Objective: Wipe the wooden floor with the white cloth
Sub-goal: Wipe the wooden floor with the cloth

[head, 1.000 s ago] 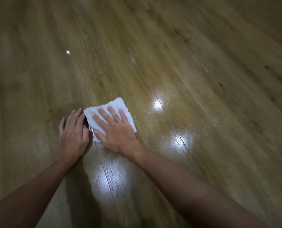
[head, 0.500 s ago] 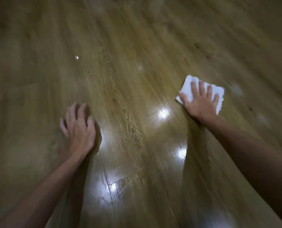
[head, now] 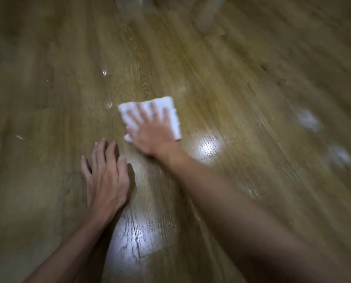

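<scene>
Since half a second ago, my right hand [head: 152, 135] has swept the white cloth [head: 170, 111] back leftward, close to my left hand [head: 106, 180]. Both hands lie flat with fingers straight, the right pressing the cloth on the wooden floor [head: 242, 88], the left bracing. I should keep even pressure and overlap strokes. Blur smears the cloth's edges and the pale patches [head: 308, 119] to the right.

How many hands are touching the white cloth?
1. The right hand presses flat on the white cloth. The left hand rests on the wooden floor beside it.
</scene>
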